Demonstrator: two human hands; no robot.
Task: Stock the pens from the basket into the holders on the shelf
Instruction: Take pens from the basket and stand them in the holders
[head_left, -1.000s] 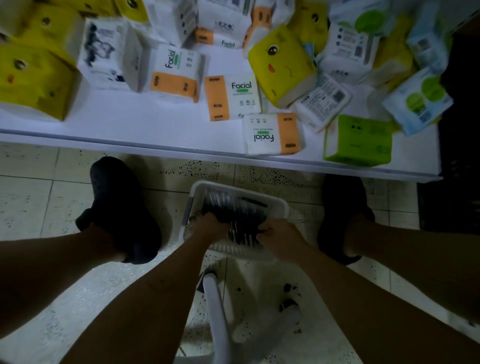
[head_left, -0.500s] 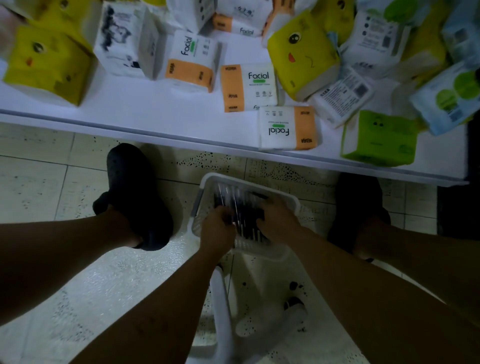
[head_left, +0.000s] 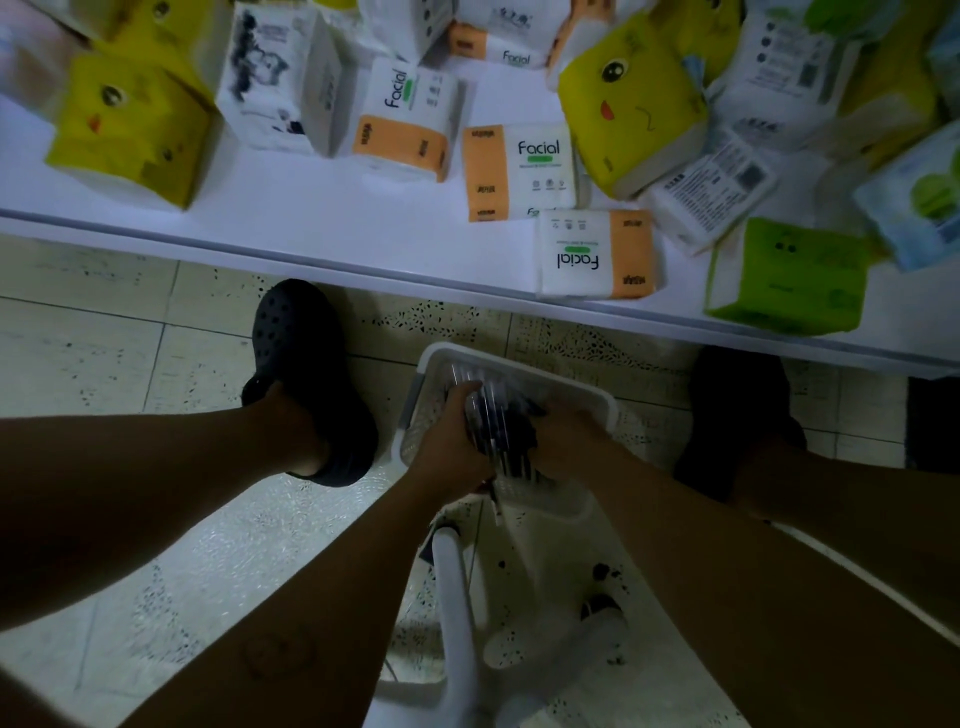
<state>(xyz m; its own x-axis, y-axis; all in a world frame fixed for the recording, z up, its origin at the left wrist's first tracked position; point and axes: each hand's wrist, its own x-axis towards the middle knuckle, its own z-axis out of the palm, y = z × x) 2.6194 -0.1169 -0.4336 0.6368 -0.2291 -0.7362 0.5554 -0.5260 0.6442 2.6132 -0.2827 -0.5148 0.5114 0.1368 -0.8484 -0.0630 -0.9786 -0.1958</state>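
A white slatted basket (head_left: 597, 402) sits on the floor between my feet, below the shelf edge. A bundle of dark pens (head_left: 501, 434) lies gathered inside it. My left hand (head_left: 447, 447) wraps the bundle from the left, fingers curled over the pens' far ends. From the right, my right hand (head_left: 566, 441) closes on the same bundle. One pen tip sticks out toward me under my left hand. No pen holders are in view.
A white shelf (head_left: 291, 218) spans the top, loaded with tissue packs: yellow ones (head_left: 130, 124), white-and-orange "Facial" packs (head_left: 519, 171) and a green one (head_left: 784, 275). Black clogs (head_left: 306, 374) flank the basket on the tiled floor. A white stool frame (head_left: 457, 613) stands beneath my arms.
Both hands have closed in on the pens, gathering them into one bundle and raising it slightly within the basket. The view has tilted a little, bringing the shelf lower in frame.
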